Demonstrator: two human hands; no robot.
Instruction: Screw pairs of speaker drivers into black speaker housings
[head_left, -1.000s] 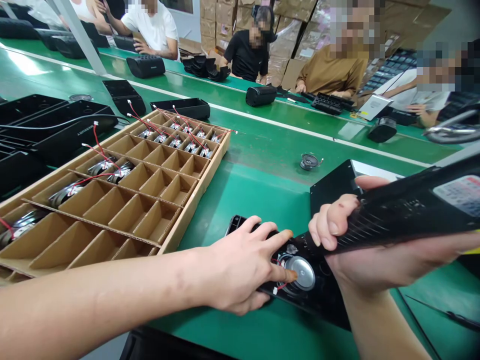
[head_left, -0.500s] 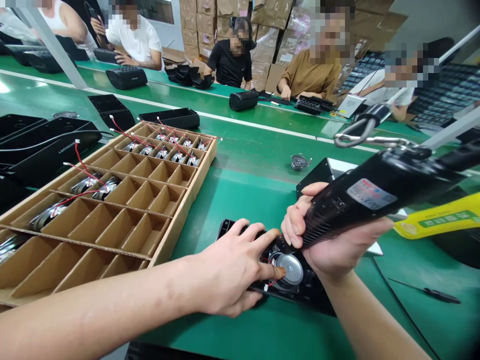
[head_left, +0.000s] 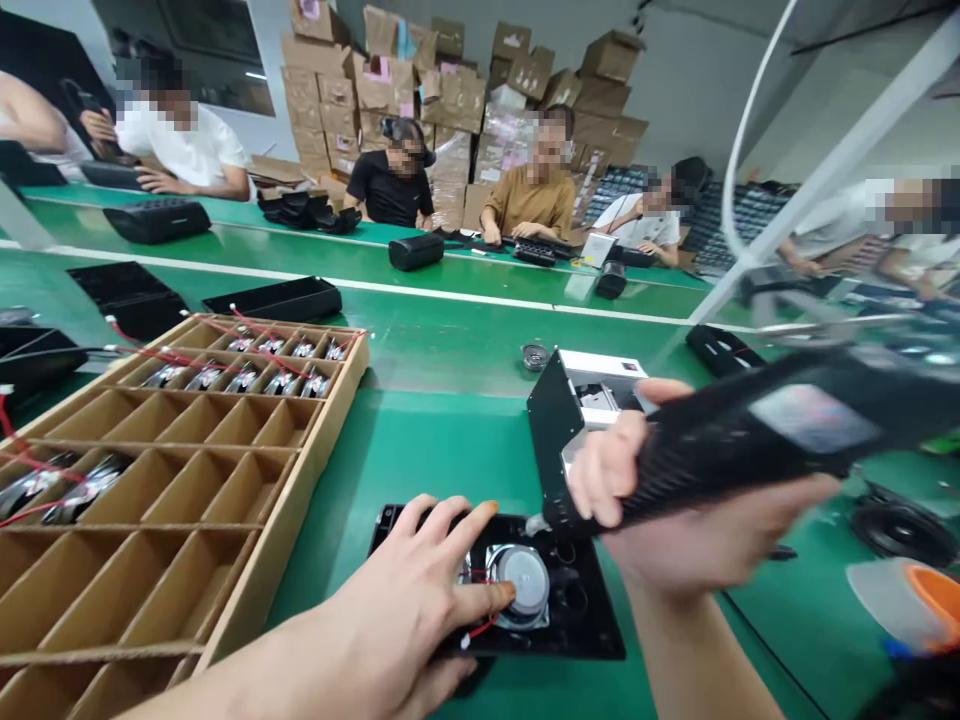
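Note:
A black panel [head_left: 592, 620] lies on the green table with a round silver speaker driver [head_left: 529, 580] in it. My left hand [head_left: 431, 595] is spread over the panel's left part, one fingertip on the driver and the thumb at the near edge. Red wires run beside that finger. My right hand [head_left: 675, 510] is wrapped round a black electric screwdriver [head_left: 720, 440], blurred by motion. Its tip is just above the panel, near the driver's upper right side; whether it touches a screw cannot be made out.
A divided cardboard box [head_left: 300, 500] with several wired drivers stands at the left. Behind the panel is a black-and-white device [head_left: 551, 420], with a loose driver [head_left: 535, 357] near it. Black housings [head_left: 274, 298] lie farther back. Several people sit across the table.
The view has shifted, showing more of the room and right side. The screwdriver has tilted flatter and its tip now shows. My left hand stays on the panel and driver.

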